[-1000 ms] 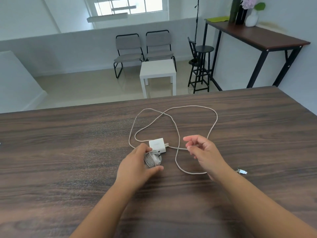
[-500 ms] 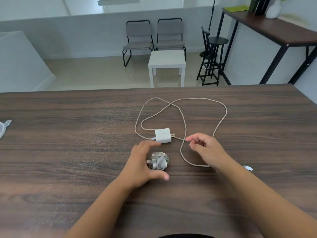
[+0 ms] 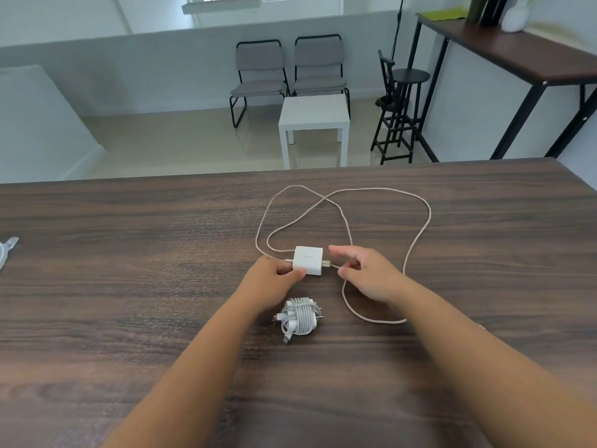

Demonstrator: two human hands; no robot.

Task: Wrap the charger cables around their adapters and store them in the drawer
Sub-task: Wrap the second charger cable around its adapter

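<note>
A dark wooden worktop [image 3: 129, 286] fills the near part of a pale room; behind it stand two grey chairs [image 3: 287, 72] and one white side table [image 3: 313, 118]. Two chargers lie here: one wrapped charger [image 3: 298, 316] near, one white adapter [image 3: 308, 260] with its loose cable [image 3: 416, 234] further. The left hand [image 3: 274, 282] pinches the adapter's left edge. The right hand [image 3: 368, 276] hovers just right of it, fingers spread loosely.

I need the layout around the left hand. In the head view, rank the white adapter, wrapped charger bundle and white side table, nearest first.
From the left hand:
1. white adapter, touching its fingers.
2. wrapped charger bundle, just nearer the person.
3. white side table, on the floor beyond the desk.
</note>
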